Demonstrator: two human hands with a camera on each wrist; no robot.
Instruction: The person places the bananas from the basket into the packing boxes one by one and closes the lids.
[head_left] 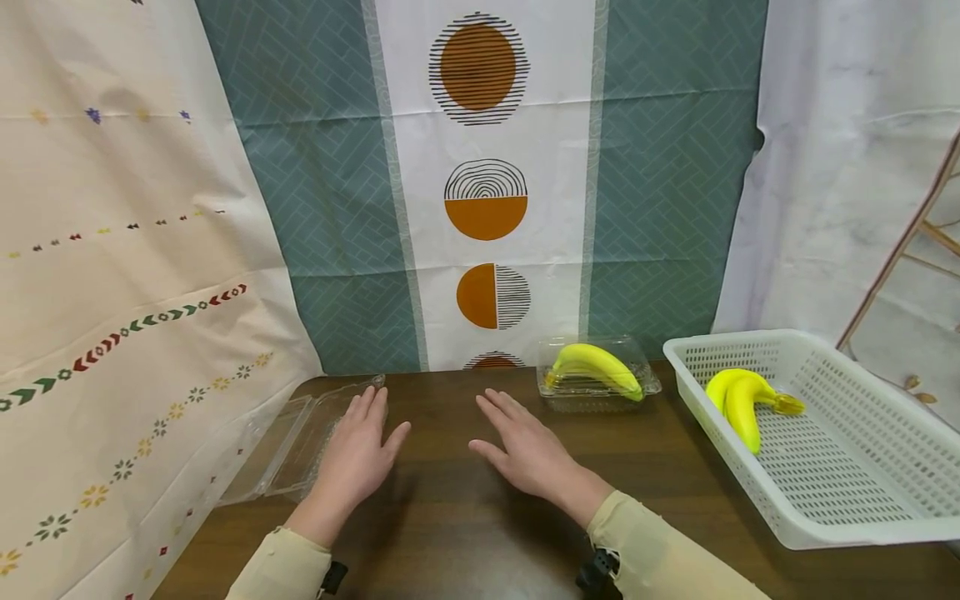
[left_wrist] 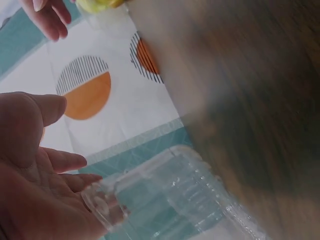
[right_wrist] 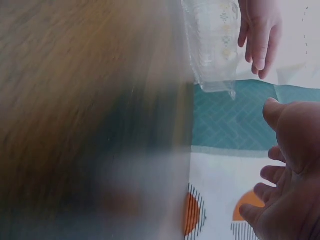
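Released at left hand (head_left: 358,450) and right hand (head_left: 528,446), with fingers extended; positioned above the desk (head_left: 450,517), at left just beside an open clear container (head_left: 287,446) (cannot tell whether touching), at right near a second container (head_left: 581,407) with banana (head_left: 596,365) inside

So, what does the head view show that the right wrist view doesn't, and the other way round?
Only the head view shows the white basket with bananas in it, and the banana in its own clear box beside the basket.

Only the right wrist view shows the palm side of the right hand; the head view has its back.

Both show the two hands, the other clear box near the left hand, the table and the cloth with orange circles.
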